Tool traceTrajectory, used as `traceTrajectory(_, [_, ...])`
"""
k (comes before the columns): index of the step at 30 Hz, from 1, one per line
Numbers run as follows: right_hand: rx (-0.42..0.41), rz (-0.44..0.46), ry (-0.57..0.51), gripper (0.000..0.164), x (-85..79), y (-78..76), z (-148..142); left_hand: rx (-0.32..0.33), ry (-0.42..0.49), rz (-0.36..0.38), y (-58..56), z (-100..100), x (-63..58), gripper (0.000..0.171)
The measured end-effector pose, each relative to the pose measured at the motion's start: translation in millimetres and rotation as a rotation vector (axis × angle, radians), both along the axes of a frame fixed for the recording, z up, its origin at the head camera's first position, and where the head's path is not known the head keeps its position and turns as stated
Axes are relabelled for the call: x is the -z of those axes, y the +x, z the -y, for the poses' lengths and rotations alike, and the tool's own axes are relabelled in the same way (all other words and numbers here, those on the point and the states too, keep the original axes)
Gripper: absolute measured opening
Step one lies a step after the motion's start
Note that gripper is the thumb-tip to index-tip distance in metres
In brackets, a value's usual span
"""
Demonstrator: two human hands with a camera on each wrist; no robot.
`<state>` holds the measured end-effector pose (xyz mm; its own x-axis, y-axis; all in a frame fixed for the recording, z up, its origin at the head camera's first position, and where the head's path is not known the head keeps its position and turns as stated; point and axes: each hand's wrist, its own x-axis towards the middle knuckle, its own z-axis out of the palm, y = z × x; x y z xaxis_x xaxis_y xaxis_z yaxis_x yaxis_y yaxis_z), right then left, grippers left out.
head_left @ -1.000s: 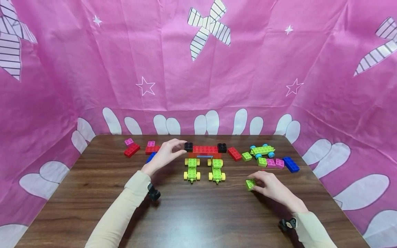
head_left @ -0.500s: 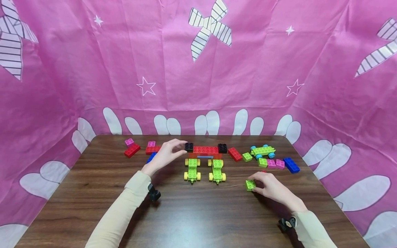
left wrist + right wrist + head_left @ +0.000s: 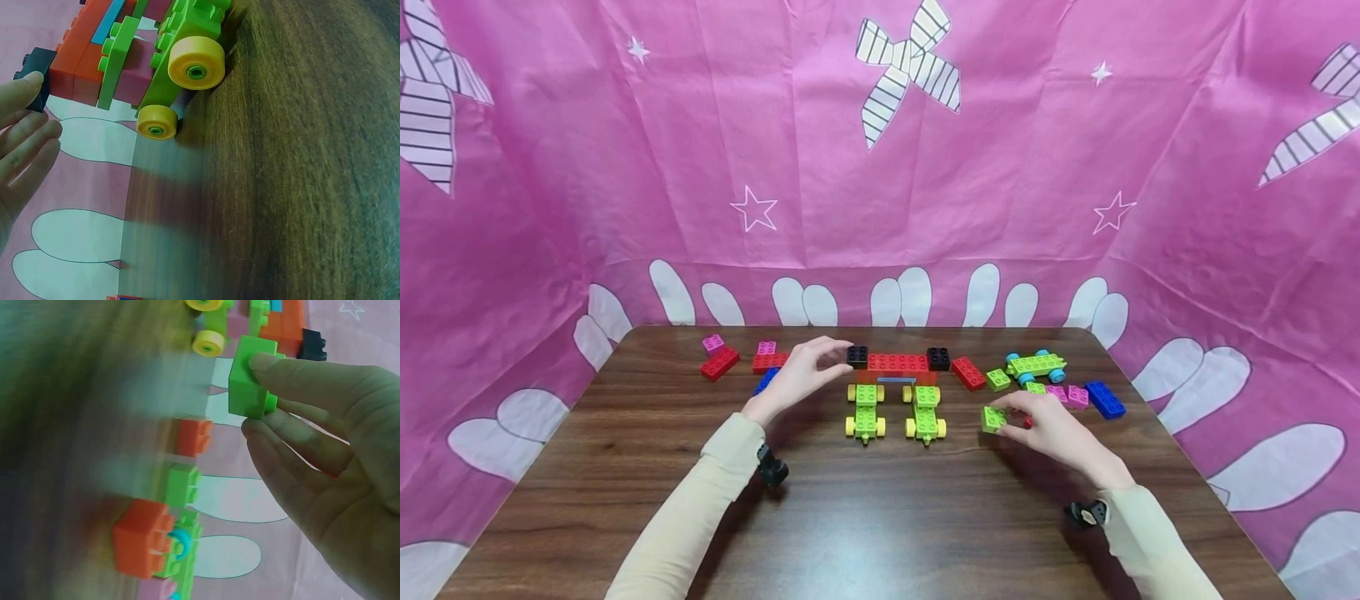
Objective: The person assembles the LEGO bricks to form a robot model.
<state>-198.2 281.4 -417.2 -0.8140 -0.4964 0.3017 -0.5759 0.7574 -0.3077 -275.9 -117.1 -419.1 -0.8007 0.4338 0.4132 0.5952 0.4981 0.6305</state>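
Note:
The left hand [image 3: 801, 377] pinches a black toy brick [image 3: 39, 78] between thumb and fingers. That brick sits at the left end of a row of red bricks [image 3: 898, 363], and another black brick [image 3: 938, 358] caps the right end. The row stands over two lime-green car bases [image 3: 866, 423] with yellow wheels [image 3: 196, 62]; pink and green bricks lie between in the left wrist view. To the right, the right hand [image 3: 1052, 429] holds a lime-green brick [image 3: 249, 378] by thumb and fingertips, raised above the table in the right wrist view.
At the right lie a red brick [image 3: 968, 373], a green car base with blue wheels [image 3: 1036, 365], pink bricks [image 3: 1078, 397] and a blue brick [image 3: 1105, 399]. A red brick [image 3: 139, 537] lies near the right hand. Red [image 3: 720, 363], pink and blue bricks lie at the left.
The right hand has lifted the lime-green brick and moved it forward and slightly left, toward the wheeled build. The left hand stays in place on the black brick.

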Motion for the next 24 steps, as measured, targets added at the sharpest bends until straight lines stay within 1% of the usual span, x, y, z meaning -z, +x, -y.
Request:
traceTrajectory(7, [-0.036,-0.019,-0.015,0.028,-11.7,-7.1,8,0.001,0.006,-0.004,-0.5,0,2.2,0.038])
traceTrajectory(10, [-0.057,-0.06,0.001,0.029,-17.8,-10.7,11,-0.001,0.008,-0.006,-0.5,0,2.5,0.038])
traceTrajectory(13, [-0.058,-0.091,0.022,0.032,-25.0,-13.4,14,-0.001,0.008,-0.003,-0.6,0,2.2,0.038])
traceTrajectory(15, [-0.06,-0.098,0.029,0.033,-29.9,-15.5,17,-0.001,0.009,0.002,-0.6,0,1.9,0.038])
traceTrajectory(17, [-0.068,-0.093,0.018,0.035,-35.1,-17.2,20,-0.001,0.009,0.006,-0.7,0,1.8,0.038])
traceTrajectory(24, [-0.116,-0.124,-0.02,0.034,-49.5,-25.8,36,-0.006,0.003,0.007,-0.7,0,2.5,0.038])
